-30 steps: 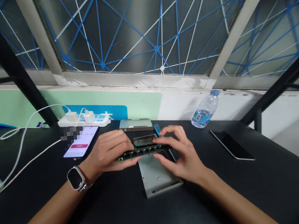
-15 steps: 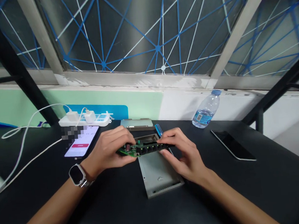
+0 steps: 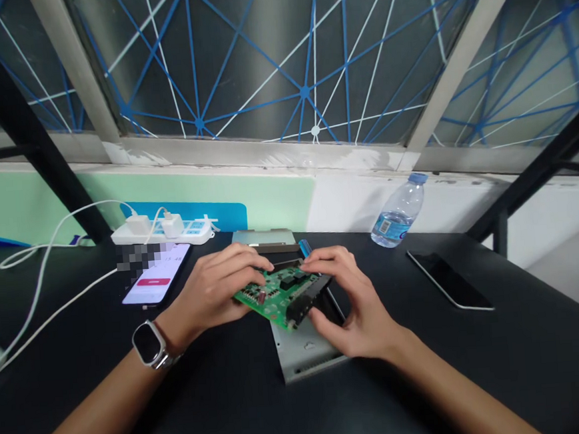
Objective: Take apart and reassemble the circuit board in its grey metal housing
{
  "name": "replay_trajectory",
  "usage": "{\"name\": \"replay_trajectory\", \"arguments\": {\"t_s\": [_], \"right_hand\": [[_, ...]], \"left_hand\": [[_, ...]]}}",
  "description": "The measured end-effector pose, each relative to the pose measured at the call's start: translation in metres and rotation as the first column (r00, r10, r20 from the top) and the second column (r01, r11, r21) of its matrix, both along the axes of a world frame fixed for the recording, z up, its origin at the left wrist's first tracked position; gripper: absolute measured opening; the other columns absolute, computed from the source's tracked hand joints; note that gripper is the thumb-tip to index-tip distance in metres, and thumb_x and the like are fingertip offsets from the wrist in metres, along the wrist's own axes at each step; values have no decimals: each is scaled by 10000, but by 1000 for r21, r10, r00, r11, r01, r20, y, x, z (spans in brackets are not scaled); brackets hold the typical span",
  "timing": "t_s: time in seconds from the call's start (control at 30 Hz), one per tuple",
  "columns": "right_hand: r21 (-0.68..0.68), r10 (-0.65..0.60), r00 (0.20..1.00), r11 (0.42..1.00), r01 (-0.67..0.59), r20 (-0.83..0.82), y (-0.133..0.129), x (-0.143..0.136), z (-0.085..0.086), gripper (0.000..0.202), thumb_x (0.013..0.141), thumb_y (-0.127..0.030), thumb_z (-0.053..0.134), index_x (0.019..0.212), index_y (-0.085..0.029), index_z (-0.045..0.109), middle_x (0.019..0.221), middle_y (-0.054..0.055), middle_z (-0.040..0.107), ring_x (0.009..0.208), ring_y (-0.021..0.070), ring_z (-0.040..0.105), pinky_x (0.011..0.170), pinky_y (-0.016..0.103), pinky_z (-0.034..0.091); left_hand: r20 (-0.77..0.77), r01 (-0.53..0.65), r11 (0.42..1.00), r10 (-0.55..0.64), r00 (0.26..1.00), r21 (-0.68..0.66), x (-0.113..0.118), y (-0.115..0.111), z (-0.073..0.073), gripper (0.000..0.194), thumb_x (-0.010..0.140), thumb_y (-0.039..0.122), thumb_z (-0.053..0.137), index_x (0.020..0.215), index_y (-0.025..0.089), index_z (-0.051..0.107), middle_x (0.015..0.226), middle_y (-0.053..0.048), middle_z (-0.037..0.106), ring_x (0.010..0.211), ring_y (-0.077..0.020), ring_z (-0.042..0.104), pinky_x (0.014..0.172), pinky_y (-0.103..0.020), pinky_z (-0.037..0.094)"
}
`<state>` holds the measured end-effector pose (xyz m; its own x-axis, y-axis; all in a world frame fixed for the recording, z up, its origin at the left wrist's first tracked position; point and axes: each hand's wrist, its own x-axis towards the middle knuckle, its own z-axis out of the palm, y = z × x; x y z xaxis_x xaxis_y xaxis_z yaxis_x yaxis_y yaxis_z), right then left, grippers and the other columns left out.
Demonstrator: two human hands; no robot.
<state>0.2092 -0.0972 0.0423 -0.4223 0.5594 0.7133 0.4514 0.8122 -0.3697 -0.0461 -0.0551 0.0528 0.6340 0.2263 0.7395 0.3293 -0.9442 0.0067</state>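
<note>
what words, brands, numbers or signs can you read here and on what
Phone screen: faint digits, the last perhaps "48"; the rest blurred or pixelated.
Red button on that screen: lettering too small to read.
Bottle label: barcode and print, too small to read.
Circuit board: no legible marking.
Nothing else reads clearly.

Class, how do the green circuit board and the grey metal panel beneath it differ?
The left hand and right hand hold the green circuit board; the grey metal panel lies on the black table. The board is crowded with components; the panel looks mostly plain. Both have straight edges.
</note>
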Motion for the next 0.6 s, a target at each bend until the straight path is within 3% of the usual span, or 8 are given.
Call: {"name": "replay_trajectory", "arguments": {"t_s": [0.13, 0.27, 0.37, 0.47, 0.6], "right_hand": [[48, -48, 998, 998, 46, 33, -2, -3, 1, 430, 753, -140, 696, 1162, -218, 588, 1122, 97, 569, 1036, 272, 543, 864, 477, 452], [67, 8, 998, 998, -12, 61, -2, -2, 2, 346, 818, -49, 622, 1128, -201, 612, 1046, 80, 596, 936, 215, 552, 794, 396, 485], [50, 66, 997, 996, -68, 35, 0, 1, 3, 370, 839, -28, 598, 1172, -189, 596, 1050, 88, 616, 942, 212, 563, 806, 394, 499], [54, 102, 994, 994, -99, -40, 2, 3, 1, 371, 836, -21, 595, 1165, -191, 599, 1051, 93, 631, 973, 227, 580, 826, 416, 502], [66, 109, 986, 993, -102, -123, 4, 2, -1, 395, 807, 1, 622, 1151, -194, 603, 1047, 93, 641, 972, 232, 596, 813, 420, 507]], "left_hand": [[3, -57, 998, 57, 998, 27, 1, -1, 1, 146, 777, 92, 674, 849, 195, 598, 1012, -45, 729, 935, -201, 645, 818, -373, 552], [12, -80, 997, 80, 997, 1, 3, -3, 1, 147, 779, 104, 680, 859, 200, 603, 1025, -48, 722, 939, -204, 641, 808, -370, 546], [84, -44, 996, 51, 995, -81, 0, -2, 0, 332, 750, 164, 740, 1051, 192, 603, 1108, -94, 692, 1014, -224, 639, 832, -384, 543], [167, 23, 984, 6, 986, -176, -5, 3, -1, 550, 705, 228, 794, 1195, 173, 550, 1152, -139, 655, 1076, -246, 620, 752, -347, 555], [137, 53, 973, -23, 990, -224, -8, 7, -3, 329, 743, 198, 767, 1029, 181, 605, 1060, -110, 667, 986, -215, 636, 783, -358, 536]]}}
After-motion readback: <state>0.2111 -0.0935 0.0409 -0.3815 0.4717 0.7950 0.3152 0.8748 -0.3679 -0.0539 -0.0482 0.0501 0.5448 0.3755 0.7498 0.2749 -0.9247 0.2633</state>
